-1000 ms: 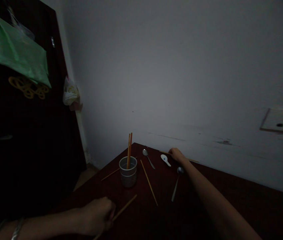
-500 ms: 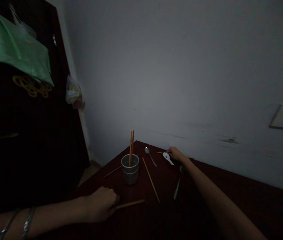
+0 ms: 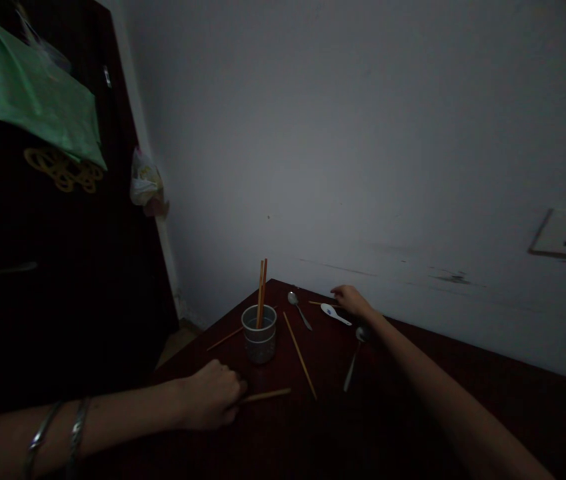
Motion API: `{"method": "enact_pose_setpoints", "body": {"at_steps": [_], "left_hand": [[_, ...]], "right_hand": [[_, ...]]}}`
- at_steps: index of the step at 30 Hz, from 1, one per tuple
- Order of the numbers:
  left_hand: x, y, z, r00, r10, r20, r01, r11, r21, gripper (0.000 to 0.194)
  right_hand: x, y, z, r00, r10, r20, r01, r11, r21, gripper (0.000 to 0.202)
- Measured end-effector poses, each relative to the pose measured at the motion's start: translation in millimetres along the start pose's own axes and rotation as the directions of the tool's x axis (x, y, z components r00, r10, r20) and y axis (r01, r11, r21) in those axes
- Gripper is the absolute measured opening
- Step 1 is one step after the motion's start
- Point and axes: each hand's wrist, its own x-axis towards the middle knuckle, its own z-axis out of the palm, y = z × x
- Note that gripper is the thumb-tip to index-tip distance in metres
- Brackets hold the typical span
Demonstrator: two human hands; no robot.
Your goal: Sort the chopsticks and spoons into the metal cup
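Table: dark red, corner against the far wall, everything sits on it.
Left hand: closed on held chopstick, near side.
Right hand: far edge, fingers pointing left, can't tell if pinching anything.
Metal cup: left of center, two upright chopsticks in it.
Loose chopsticks: one right of cup, one behind it, one by right hand.
Metal spoons: far one right of cup, nearer one further right.
Ceramic soup spoon: white, just beside right hand.
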Motion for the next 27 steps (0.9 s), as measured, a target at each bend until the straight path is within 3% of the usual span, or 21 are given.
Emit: {"method": "enact_pose_setpoints", "body": {"at_steps": [2, 5, 7, 10, 12, 15, 19, 22, 27], "left_hand": [[0, -1, -10.4, 0.999, 0.009, -0.052, -0.008, 1.0, 0.015, 0.016], [2, -10, -39.0, 0.977, -0.008, -0.212, 0.012, 1.0, 0.019, 0.027], [9, -25, -59.6, 0.928, -0.076, -0.364, 0.069, 0.997, -0.031, 0.032], [32, -61, -77.6, 0.793, -0.335, -0.509, 0.261, 0.941, -0.213, 0.033], [52, -85, -77.6, 0.744, -0.447, -0.497, 0.281, 0.884, -0.374, 0.031], [81, -108, -66.0, 0.769, -0.531, -0.357, 0.219, 0.743, -0.633, 0.036], [100, -107, -49.8, 0.823, -0.541, -0.174, 0.16, 0.515, -0.842, 0.038], [102, -102, -45.4, 0.854, -0.502, -0.135, 0.146, 0.48, -0.865, 0.035], [101, -103, -48.8, 0.82, -0.559, -0.122, 0.201, 0.481, -0.853, 0.03]], "right_hand": [[1, -18, -8, 0.999, -0.028, -0.039, 0.03, 0.997, 0.065, 0.036], [1, -59, -18, 0.995, -0.011, -0.097, 0.046, 0.931, 0.363, 0.032], [-3, -92, -21, 0.999, -0.007, -0.045, 0.032, 0.802, 0.596, 0.036], [-11, -138, -16, 0.997, -0.036, 0.062, -0.028, 0.604, 0.797, 0.039], [-16, -164, -9, 0.992, -0.05, 0.117, -0.072, 0.538, 0.84, 0.042], [-17, -190, 5, 0.991, -0.041, 0.127, -0.089, 0.504, 0.859, 0.043], [-12, -206, 17, 0.989, -0.054, 0.138, -0.086, 0.546, 0.833, 0.033], [-10, -210, 17, 0.994, -0.04, 0.102, -0.053, 0.638, 0.768, 0.022], [-15, -216, 9, 0.999, 0.007, 0.048, -0.038, 0.724, 0.689, 0.014]]}}
